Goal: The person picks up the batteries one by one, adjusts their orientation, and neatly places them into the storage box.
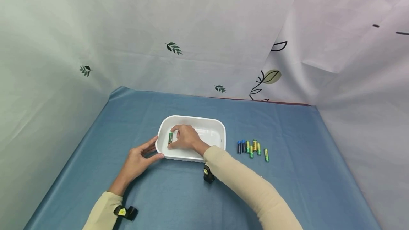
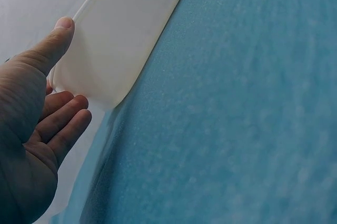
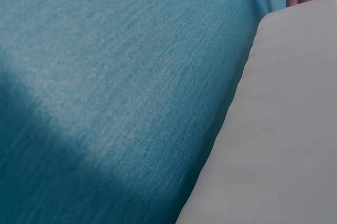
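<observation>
A white tray [image 1: 209,123] rests on the blue cloth in the head view. Inside its left end, my right hand [image 1: 187,137] pinches a green-and-dark battery [image 1: 170,138] between thumb and forefinger, one at each end. At the tray's left front corner is my left hand [image 1: 137,162], its thumb and fingers spread and touching the outside. The left wrist view shows that thumb [image 2: 64,26] at the rim of the tray [image 2: 121,29], with the other fingers fairly straight below. My right hand is out of sight in the right wrist view, which shows the tray's side wall [image 3: 279,113].
Right of the tray lie several batteries: dark ones with blue ends [image 1: 243,146] and green-and-yellow ones [image 1: 254,146], with one [image 1: 266,155] slightly apart. The blue cloth [image 1: 303,173] covers the table. Pale printed curtains [image 1: 204,27] hang behind and at both sides.
</observation>
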Demonstrator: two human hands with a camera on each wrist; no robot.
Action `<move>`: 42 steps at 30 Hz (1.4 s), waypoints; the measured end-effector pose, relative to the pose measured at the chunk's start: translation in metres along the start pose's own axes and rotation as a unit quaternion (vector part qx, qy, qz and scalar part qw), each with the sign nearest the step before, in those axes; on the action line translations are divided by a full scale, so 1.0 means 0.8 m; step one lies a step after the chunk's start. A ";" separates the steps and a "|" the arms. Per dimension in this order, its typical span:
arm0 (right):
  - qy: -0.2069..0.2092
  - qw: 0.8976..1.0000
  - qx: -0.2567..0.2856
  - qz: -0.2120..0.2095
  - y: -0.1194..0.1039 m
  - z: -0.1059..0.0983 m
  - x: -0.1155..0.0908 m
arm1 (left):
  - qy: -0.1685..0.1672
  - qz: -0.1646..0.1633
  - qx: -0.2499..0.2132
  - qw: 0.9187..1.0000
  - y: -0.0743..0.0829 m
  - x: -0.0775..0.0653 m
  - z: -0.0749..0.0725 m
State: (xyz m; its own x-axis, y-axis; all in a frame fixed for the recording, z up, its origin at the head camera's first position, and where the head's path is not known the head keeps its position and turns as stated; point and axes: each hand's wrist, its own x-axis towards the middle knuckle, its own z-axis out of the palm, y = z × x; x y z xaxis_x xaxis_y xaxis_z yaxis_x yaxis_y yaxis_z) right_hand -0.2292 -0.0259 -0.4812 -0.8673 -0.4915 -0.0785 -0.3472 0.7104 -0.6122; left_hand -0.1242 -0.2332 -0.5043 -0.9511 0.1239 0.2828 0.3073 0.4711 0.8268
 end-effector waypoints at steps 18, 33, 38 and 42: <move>0.030 0.996 0.053 -0.063 0.007 -0.074 -0.044 | 0.005 -0.010 0.003 1.000 0.000 -0.001 -0.002; 0.103 0.990 0.048 -0.084 0.075 -0.189 -0.146 | 0.001 -0.017 0.005 1.000 0.001 -0.001 0.000; 0.138 0.987 0.035 -0.077 0.110 -0.217 -0.179 | 0.002 -0.014 0.007 1.000 0.002 -0.002 -0.001; 0.157 0.985 0.015 -0.064 0.138 -0.231 -0.203 | 0.001 -0.013 0.011 1.000 0.001 -0.002 0.000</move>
State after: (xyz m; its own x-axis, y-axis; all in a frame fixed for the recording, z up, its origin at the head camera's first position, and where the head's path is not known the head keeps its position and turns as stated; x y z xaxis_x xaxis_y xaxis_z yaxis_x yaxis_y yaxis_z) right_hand -0.1926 0.2255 -0.3907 -0.8865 -0.3922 0.2454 -0.4539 0.6349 -0.6252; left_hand -0.1226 -0.2332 -0.5036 -0.9589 0.1093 0.2617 0.2809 0.4935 0.8232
